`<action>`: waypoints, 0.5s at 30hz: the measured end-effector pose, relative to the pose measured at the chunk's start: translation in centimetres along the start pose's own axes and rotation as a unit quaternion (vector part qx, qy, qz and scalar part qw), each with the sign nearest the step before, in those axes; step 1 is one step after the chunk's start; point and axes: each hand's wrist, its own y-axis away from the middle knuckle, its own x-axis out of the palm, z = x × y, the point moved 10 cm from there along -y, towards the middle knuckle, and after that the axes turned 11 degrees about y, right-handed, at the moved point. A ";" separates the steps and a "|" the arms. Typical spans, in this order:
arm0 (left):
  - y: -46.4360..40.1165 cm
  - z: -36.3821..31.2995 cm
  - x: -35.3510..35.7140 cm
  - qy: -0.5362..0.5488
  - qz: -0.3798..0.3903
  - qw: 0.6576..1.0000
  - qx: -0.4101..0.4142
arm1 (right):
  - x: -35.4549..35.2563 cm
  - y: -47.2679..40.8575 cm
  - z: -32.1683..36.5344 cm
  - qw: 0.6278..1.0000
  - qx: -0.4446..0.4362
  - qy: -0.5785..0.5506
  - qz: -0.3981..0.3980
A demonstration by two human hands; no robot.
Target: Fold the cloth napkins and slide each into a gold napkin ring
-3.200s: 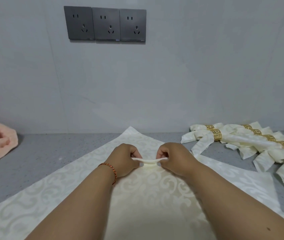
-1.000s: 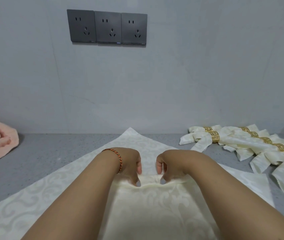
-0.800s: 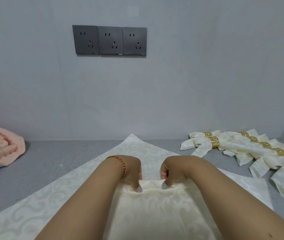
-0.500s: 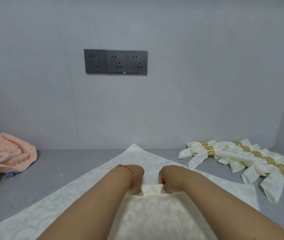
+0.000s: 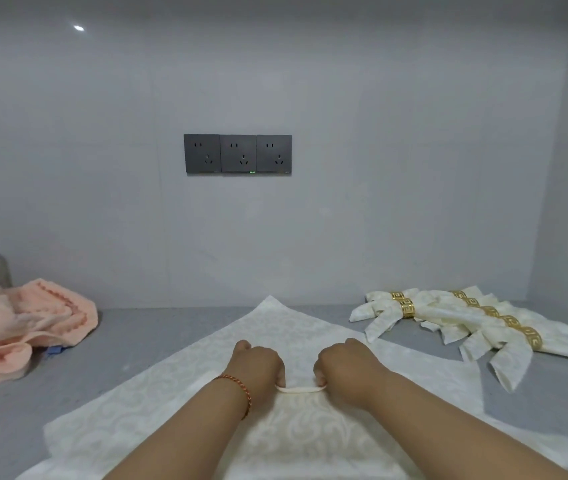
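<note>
A cream patterned cloth napkin point(image 5: 286, 327) lies spread as a diamond on the grey counter point(image 5: 158, 330), its far corner toward the wall. My left hand point(image 5: 258, 367) and my right hand point(image 5: 345, 365) sit side by side on its middle. Each pinches one end of a narrow folded pleat edge point(image 5: 300, 389) stretched between them. My forearms hide the near part of the cloth. Several finished napkins point(image 5: 449, 320) in gold napkin rings point(image 5: 406, 308) lie in a row at the right.
A peach towel point(image 5: 23, 323) is heaped at the counter's left edge. The grey wall with three dark sockets point(image 5: 237, 154) stands close behind the napkin. A side wall closes off the far right.
The camera has tilted up, so the sockets sit lower in view. Both hands have moved forward along the napkin with the pleat pinched between them.
</note>
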 end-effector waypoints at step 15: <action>-1.1 1.6 0.4 0.094 0.041 0.992 -0.068 | 2.6 -1.2 -2.1 0.978 0.043 -0.129 0.161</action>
